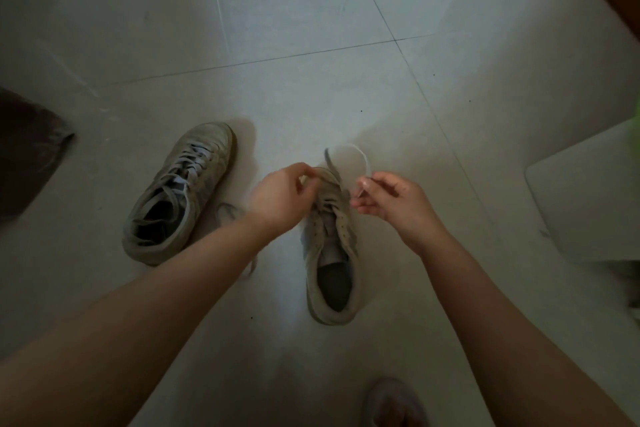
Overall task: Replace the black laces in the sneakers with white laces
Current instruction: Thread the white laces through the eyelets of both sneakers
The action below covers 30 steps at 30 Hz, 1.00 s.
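The scene is dim and greyish, with a cool cast over the tiled floor (311, 28). Thin bright streaks of glare run down the tiles at the top. A pale patch of light lies on the floor around the nearer sneaker (330, 253), and soft shadows fall beside the far sneaker (180, 191). The wide lens bends the tile joints and stretches both forearms. Edges and corners are soft; fine detail is smeared.

- We saw two bare forearms, no sleeves reaching into view.
- Our left hand (277, 196) and right hand (391, 199) wore no gloves, rings or watch.
- A blurred foot (394, 404) in pale footwear showed at the bottom edge.
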Available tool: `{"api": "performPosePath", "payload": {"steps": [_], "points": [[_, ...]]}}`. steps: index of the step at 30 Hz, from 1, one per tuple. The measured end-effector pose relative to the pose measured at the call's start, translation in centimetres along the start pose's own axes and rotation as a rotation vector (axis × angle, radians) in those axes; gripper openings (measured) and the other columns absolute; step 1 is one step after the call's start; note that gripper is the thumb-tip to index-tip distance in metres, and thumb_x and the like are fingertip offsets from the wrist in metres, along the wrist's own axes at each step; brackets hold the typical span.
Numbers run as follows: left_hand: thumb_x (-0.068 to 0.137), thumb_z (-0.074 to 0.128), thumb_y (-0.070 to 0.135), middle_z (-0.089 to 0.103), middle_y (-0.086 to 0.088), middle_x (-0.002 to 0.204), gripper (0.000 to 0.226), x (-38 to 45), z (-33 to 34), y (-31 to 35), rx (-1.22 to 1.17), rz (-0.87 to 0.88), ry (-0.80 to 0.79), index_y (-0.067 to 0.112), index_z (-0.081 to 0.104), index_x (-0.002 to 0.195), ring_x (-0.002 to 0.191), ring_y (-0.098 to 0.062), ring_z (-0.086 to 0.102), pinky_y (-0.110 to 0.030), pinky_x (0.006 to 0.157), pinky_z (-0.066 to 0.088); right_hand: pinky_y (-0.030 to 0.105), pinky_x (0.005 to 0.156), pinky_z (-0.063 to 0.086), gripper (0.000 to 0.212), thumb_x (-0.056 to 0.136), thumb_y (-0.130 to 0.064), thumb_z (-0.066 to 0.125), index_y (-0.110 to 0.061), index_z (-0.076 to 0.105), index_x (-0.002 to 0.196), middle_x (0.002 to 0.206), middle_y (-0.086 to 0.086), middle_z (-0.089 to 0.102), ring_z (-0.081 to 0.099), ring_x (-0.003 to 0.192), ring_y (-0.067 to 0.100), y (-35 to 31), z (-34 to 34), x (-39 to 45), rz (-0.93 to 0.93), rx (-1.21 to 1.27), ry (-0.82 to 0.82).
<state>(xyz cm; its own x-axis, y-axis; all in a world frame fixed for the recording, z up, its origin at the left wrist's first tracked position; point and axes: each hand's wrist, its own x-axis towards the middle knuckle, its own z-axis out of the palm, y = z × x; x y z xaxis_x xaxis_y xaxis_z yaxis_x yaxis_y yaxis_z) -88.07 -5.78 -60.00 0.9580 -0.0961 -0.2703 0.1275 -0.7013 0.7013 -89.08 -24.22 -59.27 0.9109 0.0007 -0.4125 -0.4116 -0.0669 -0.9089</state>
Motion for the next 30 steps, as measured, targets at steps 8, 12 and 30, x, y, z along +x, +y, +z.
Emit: {"api": "performPosePath", "payload": {"steps": [8,12,30], "points": [[0.086,0.060,0.039,0.049,-0.004,0.123,0.017,-2.1,0.8,-3.6,0.526,0.275,0.030,0.026,0.066,0.095,0.124,-0.025,0.038,-0.043,0.101,0.033,0.025,0.068,0.056,0.005,0.092,-0.007,0.058,-0.006,0.063,0.092,0.099,0.013,0.068,0.072,0.082,0.023,2.7,0.5,-0.3,0.156,0.077,-0.001],[0.091,0.033,0.048,0.059,0.005,0.077,0.043,-2.4,1.1,-3.7,0.458,0.348,0.035,0.023,0.061,0.073,0.081,-0.018,0.057,-0.042,0.098,0.036,0.023,0.067,0.056,0.014,0.091,-0.003,0.058,-0.014,0.066,0.088,0.090,0.009,0.070,0.072,0.074,0.015,3.3,0.7,-0.1,0.141,-0.018,0.061],[0.087,0.047,0.039,0.062,0.004,0.071,0.024,-3.3,1.9,-3.3,0.466,0.368,0.166,0.021,0.064,0.084,0.067,-0.021,0.059,-0.033,0.067,0.043,0.026,0.074,0.058,0.015,0.085,0.000,0.064,-0.014,0.069,0.087,0.078,0.003,0.069,0.067,0.076,0.018,4.9,0.2,-0.4,0.059,-0.217,0.087]]}}
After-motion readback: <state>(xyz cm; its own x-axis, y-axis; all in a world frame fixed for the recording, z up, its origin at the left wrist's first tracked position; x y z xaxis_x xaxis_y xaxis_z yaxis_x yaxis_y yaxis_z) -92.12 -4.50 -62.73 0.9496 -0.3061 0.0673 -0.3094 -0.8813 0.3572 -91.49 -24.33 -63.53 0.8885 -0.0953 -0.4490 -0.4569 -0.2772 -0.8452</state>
